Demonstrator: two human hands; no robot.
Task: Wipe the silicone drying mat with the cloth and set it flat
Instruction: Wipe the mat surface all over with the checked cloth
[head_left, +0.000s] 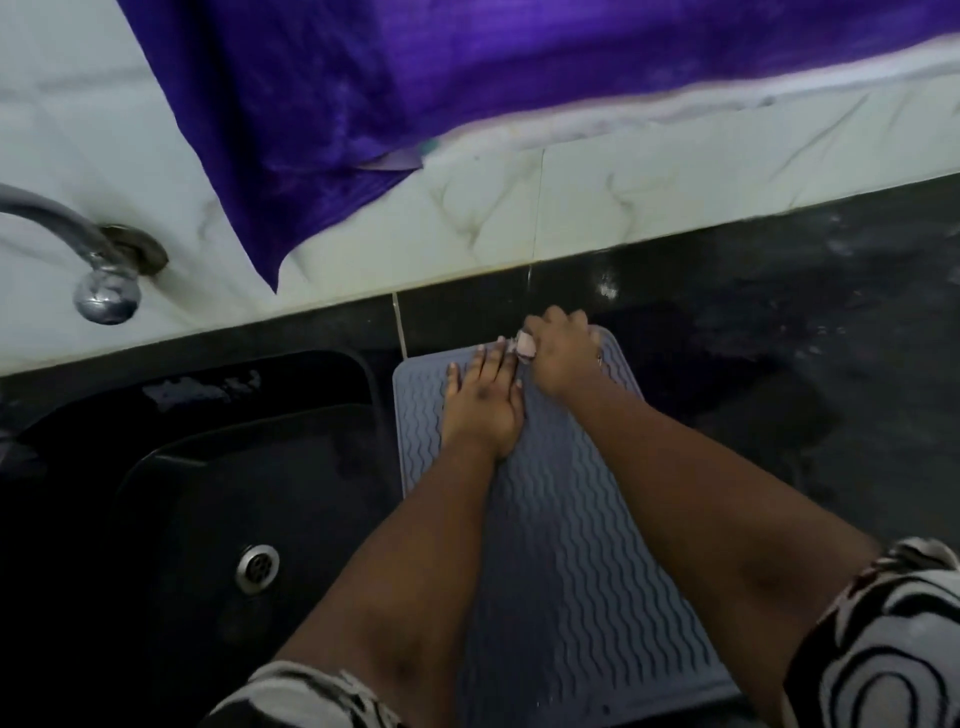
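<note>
A grey-blue silicone drying mat with wavy ridges lies flat on the black counter, to the right of the sink. My left hand presses flat on the mat's far part, fingers straight. My right hand grips a small pale pink cloth at the mat's far edge. Only a bunched corner of the cloth shows beside the knuckles. The two hands lie side by side, almost touching.
A black sink with a metal drain lies left of the mat. A chrome tap juts from the white tiled wall. A purple curtain hangs above. The black counter stretches to the right.
</note>
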